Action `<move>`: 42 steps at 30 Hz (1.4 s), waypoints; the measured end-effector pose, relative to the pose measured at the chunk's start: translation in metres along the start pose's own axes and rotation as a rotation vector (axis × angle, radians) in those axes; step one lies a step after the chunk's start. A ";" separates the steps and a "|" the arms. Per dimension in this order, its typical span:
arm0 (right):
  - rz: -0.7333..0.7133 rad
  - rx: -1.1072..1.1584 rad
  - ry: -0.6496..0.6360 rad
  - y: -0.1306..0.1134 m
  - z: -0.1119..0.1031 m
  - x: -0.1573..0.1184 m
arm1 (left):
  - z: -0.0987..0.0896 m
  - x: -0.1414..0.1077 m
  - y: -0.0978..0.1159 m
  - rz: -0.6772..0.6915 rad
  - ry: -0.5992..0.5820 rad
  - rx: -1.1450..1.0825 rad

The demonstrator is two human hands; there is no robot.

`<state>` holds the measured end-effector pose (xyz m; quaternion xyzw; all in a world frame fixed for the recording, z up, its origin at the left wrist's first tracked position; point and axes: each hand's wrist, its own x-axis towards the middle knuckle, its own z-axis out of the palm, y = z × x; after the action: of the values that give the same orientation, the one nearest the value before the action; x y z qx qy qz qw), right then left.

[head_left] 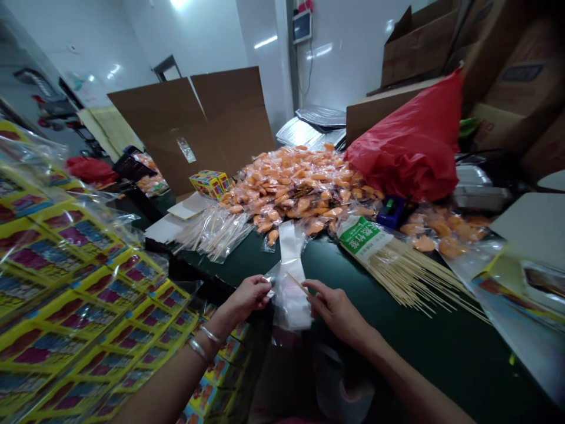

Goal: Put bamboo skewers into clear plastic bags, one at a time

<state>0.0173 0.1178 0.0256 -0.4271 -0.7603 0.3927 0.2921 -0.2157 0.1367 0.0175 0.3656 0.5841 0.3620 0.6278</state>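
Note:
My left hand point(252, 294) is closed in a pinch on the edge of a clear plastic bag point(274, 282) near the table's front edge. Between the fingers of my right hand point(333, 306) is a thin bamboo stick point(297, 284), its tip pointing left toward the bag. Beneath both hands lies a long strip of white and clear plastic bags point(291, 244), hanging over the front edge. Right of it, a bundle of bamboo skewers point(397, 271) spills out of a wrapper with a green label point(364, 235).
Wrapped orange pieces point(300, 182) are heaped at the back, beside a red plastic bag point(410, 141). Bagged sticks point(214, 232) lie left. Stacked yellow printed packs point(79, 294) rise on the left. A cardboard sheet point(194, 123) and cartons point(419, 44) stand behind.

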 end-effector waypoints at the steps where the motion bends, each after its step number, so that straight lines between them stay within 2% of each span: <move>1: -0.013 -0.009 -0.010 -0.002 0.002 0.002 | 0.001 -0.001 0.000 0.001 -0.002 0.004; 7: -0.117 -0.156 -0.171 -0.014 0.018 0.023 | 0.004 -0.010 -0.003 0.049 -0.040 0.036; 15: 0.012 -0.414 -0.185 -0.013 0.012 0.028 | 0.006 -0.016 -0.006 0.075 0.032 0.029; 21: 0.089 -0.387 -0.109 -0.009 0.022 0.027 | 0.025 -0.030 -0.014 0.036 -0.011 -0.125; 25: 0.122 -0.346 -0.045 -0.004 0.024 0.039 | 0.042 -0.040 -0.021 0.005 -0.028 -0.204; 28: 0.155 -0.376 0.021 0.000 0.020 0.051 | 0.048 -0.042 -0.027 0.024 -0.030 -0.196; 33: 0.162 -0.366 0.072 0.003 0.008 0.049 | 0.032 -0.039 -0.036 0.101 -0.009 -0.048; 37: 0.117 -0.284 0.066 0.001 0.003 0.030 | 0.011 -0.037 -0.037 0.207 0.133 0.150; 39: 0.084 -0.200 0.054 0.000 0.004 0.021 | 0.006 -0.036 -0.037 0.238 0.189 0.126; 42: 0.058 -0.080 0.036 -0.002 0.007 0.009 | 0.001 -0.035 -0.036 0.238 0.194 0.063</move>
<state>0.0071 0.1228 0.0247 -0.4672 -0.7573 0.3626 0.2771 -0.2152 0.0891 0.0019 0.4149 0.6057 0.4490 0.5093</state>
